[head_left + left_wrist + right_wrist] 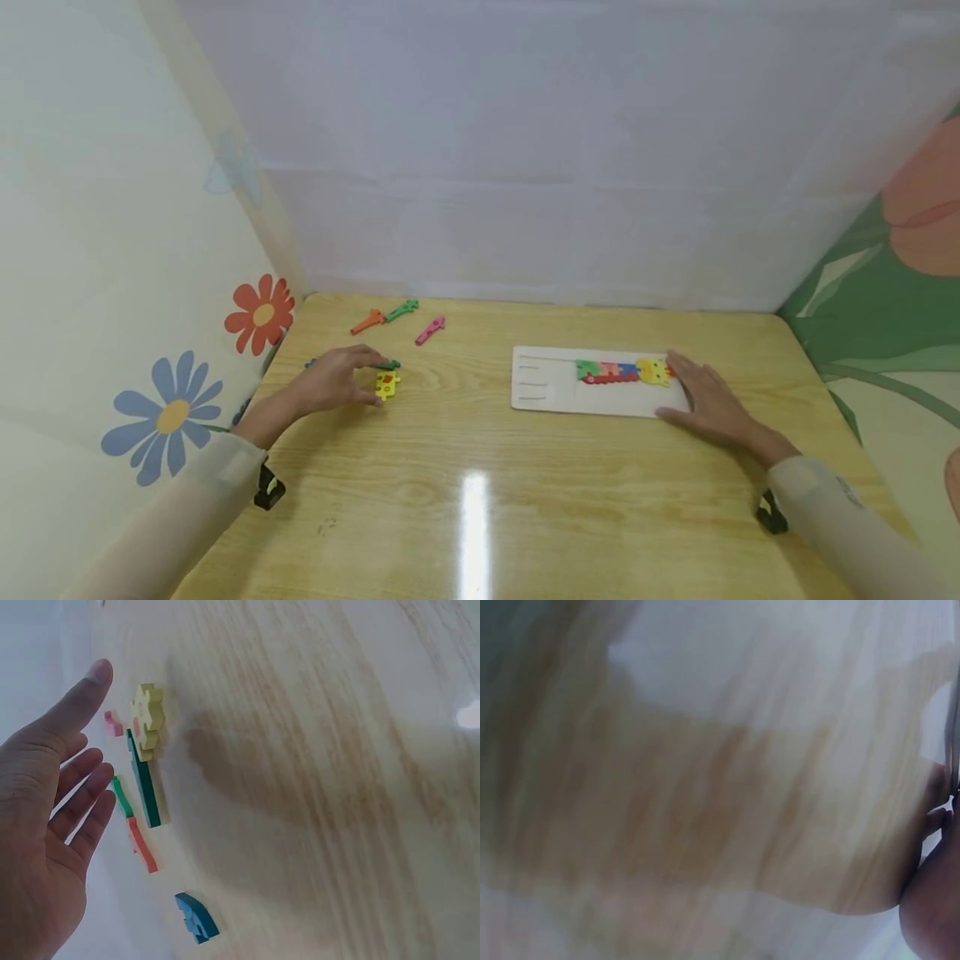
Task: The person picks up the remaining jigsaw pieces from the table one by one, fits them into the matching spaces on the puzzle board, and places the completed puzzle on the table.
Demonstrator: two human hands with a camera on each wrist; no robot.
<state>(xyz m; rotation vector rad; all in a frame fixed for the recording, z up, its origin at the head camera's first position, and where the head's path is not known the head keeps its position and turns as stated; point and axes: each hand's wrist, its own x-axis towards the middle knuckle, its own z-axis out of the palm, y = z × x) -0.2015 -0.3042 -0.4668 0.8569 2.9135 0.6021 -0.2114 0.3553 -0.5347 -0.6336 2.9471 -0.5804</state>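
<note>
- At the left, the left hand (330, 382) is being held around the yellow piece (386, 385), thumb and fingers apart, nothing being gripped; the dark green piece (148, 791) is lying just beside it.
- Farther off, the orange piece (367, 322), green piece (402, 311) and pink piece (431, 331) are lying loose.
- Rightward, coloured pieces (609, 372) are being carried by the white board (558, 396).
- At its right end, the right hand (708, 404) is being rested, fingers extended.
- Picking up is seemingly being attempted; a pinch on the yellow piece is being called for.
</note>
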